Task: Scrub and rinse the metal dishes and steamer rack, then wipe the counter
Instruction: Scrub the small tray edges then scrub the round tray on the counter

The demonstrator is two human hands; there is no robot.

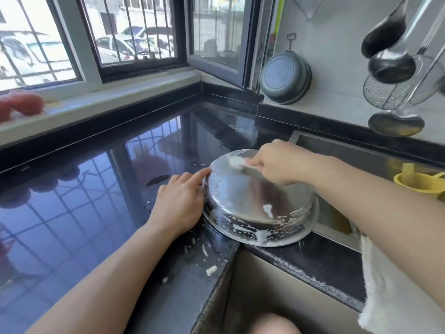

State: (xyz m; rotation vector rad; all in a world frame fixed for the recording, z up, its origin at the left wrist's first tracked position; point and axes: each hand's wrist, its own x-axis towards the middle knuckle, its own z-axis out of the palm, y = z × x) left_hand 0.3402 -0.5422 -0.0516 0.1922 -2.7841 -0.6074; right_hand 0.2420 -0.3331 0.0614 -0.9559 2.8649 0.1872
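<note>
A round metal dish (255,201) lies upside down on the black counter (101,189), its rim partly over the sink edge, with soap foam streaked along its side. My left hand (180,201) rests against its left side, index finger stretched up to the top edge. My right hand (281,162) grips a pale foamy scrubber (237,162) and presses it on the dish's upturned bottom at the far side.
The sink (337,145) lies right of the dish, with a yellow cup (421,182) inside. A white cloth (385,297) hangs over the counter's front edge at right. A pan (285,78), ladles (390,66) and a wire strainer (382,95) hang on the wall. Foam bits (210,270) dot the counter.
</note>
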